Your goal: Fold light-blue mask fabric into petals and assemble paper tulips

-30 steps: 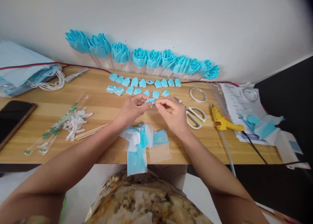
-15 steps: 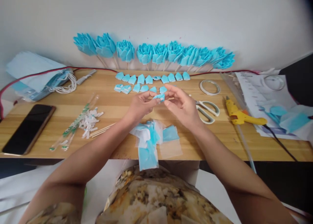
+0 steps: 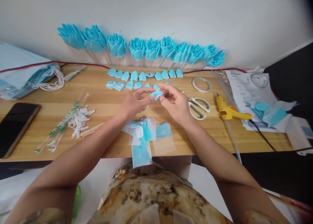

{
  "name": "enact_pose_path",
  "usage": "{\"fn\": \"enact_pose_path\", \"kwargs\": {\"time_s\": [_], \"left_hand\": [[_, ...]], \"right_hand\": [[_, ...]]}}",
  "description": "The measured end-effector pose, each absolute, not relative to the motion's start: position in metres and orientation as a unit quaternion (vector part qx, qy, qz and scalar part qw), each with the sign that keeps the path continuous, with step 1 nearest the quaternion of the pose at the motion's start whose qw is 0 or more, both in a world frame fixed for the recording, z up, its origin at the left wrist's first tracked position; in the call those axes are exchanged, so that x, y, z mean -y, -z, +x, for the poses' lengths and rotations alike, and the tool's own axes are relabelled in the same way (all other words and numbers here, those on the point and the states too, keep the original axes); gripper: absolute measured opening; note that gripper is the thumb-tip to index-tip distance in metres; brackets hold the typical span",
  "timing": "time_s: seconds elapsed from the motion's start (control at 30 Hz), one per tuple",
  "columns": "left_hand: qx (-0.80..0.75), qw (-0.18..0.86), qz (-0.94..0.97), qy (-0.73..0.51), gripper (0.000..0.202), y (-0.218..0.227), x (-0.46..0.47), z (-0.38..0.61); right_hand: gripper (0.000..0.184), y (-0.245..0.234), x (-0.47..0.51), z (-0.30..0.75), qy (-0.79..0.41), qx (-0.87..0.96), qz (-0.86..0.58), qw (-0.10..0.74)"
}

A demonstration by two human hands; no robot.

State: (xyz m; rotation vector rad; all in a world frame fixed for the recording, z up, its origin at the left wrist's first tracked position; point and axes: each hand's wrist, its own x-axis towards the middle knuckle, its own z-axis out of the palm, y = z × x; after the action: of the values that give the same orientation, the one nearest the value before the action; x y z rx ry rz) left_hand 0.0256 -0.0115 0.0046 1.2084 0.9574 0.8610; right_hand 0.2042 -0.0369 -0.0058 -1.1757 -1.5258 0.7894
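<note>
Between my hands, above the middle of the table, is a small folded blue fabric petal (image 3: 156, 95) with a white patch on it. My left hand (image 3: 134, 103) pinches its left side, and my right hand (image 3: 176, 103) has thumb and fingers closed on its right side. Just beyond lie two rows of similar folded blue petals (image 3: 134, 76), partly covered by my fingers in the nearer row. Loose blue and white fabric pieces (image 3: 141, 154) lie below my hands, overhanging the table's front edge.
Blue fabric flowers (image 3: 116, 45) on sticks lean against the wall. To the right are scissors (image 3: 204, 104), a tape roll (image 3: 201, 84), a yellow glue gun (image 3: 231, 111) and papers. At left lie a phone (image 3: 18, 128), white scraps (image 3: 80, 118), wooden sticks (image 3: 91, 130) and a plastic bag (image 3: 22, 74).
The view has turned slightly right, so everything sits further left. Both hands still hold the petal; my right thumb and fingers have closed in on it.
</note>
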Motion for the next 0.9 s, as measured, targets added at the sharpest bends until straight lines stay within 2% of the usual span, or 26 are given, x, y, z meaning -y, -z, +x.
{"fn": "enact_pose_path", "kwargs": {"time_s": [0.1,0.33,0.53,0.67,0.9], "left_hand": [[-0.425,0.631,0.528,-0.378,0.05,-0.006,0.009,0.022],[-0.445,0.591,0.564,-0.368,0.027,-0.005,0.01,0.023],[-0.442,0.594,0.566,-0.362,0.03,-0.007,0.011,0.024],[-0.447,0.582,0.582,-0.349,0.033,-0.009,0.011,0.026],[-0.439,0.553,0.632,-0.32,0.021,-0.008,0.014,0.026]], "right_hand": [[0.038,0.008,0.034,0.209,-0.341,0.609,-0.5,0.513],[0.039,0.013,0.032,0.212,-0.384,0.599,-0.485,0.508],[0.038,0.013,0.032,0.213,-0.432,0.582,-0.464,0.51],[0.044,0.013,0.031,0.209,-0.421,0.599,-0.455,0.507],[0.038,0.018,0.03,0.208,-0.393,0.609,-0.471,0.502]]}}
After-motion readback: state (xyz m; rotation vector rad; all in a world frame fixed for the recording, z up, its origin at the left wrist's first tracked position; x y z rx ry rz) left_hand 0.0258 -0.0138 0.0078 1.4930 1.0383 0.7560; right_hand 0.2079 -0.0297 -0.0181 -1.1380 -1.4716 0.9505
